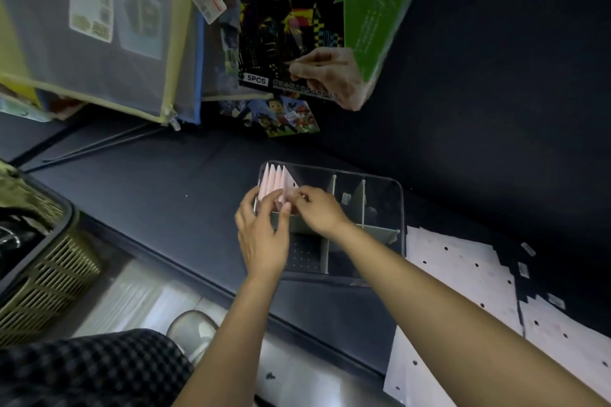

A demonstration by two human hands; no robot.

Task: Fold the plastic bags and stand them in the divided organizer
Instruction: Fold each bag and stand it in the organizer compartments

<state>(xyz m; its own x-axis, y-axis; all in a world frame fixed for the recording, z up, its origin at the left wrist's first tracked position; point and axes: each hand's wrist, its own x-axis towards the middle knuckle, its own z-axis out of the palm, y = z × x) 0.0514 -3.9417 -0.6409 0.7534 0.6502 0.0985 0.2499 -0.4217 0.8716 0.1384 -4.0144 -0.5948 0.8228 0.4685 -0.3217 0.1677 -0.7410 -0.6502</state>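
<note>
Pink triangular folded bags (276, 183) upright in clear divided organizer (383, 205)

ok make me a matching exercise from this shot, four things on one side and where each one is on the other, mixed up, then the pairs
Things
1. folded pink bags
2. flat white bags
3. olive mesh basket
4. scratch paper pack

Places
A. at the left edge of the view
B. standing in the clear organizer's far-left compartment
C. upright behind the organizer
D. lying on the dark table, right of the organizer

Pairs: 1-B, 2-D, 3-A, 4-C
</note>
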